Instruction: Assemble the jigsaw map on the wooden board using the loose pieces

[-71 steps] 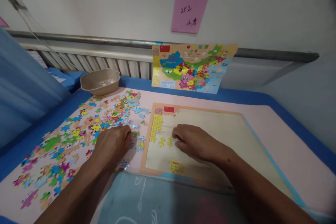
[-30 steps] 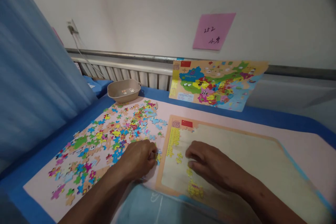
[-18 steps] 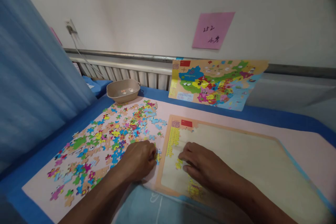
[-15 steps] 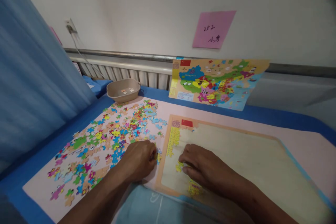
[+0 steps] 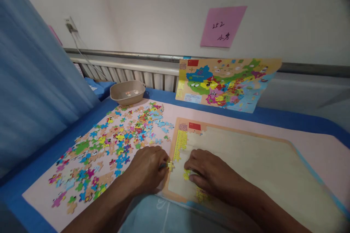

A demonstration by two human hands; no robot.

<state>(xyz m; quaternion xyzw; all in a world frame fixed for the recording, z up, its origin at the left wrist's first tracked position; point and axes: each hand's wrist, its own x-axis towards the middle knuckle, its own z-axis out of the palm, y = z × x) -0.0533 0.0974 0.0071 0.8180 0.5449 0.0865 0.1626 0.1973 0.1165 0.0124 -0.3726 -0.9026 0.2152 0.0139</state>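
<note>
My left hand (image 5: pixel 150 165) pinches a yellow puzzle piece (image 5: pixel 170 166) over the left border of the puzzle board (image 5: pixel 246 164). Just below it on the board's left side runs a column of joined yellow pieces (image 5: pixel 180 142), under a red flag corner (image 5: pixel 194 126). Over the board, my right hand (image 5: pixel 205 167) is closed, with another yellow puzzle piece (image 5: pixel 186 174) at its fingertips. More yellow pieces (image 5: pixel 202 194) lie on the board beneath my right wrist, partly hidden by it.
Loose puzzle pieces (image 5: pixel 120 138) spread over the pink sheet (image 5: pixel 41 193) on the left. Behind them stands a beige basket (image 5: pixel 127 93) with a few pieces inside. A printed map picture (image 5: pixel 226 83) leans at the wall. A blue curtain (image 5: pixel 35 65) hangs at far left.
My left hand has moved slightly right, bringing its yellow piece from beside the board onto the board's left border. My right hand has shifted a little left with its piece.
</note>
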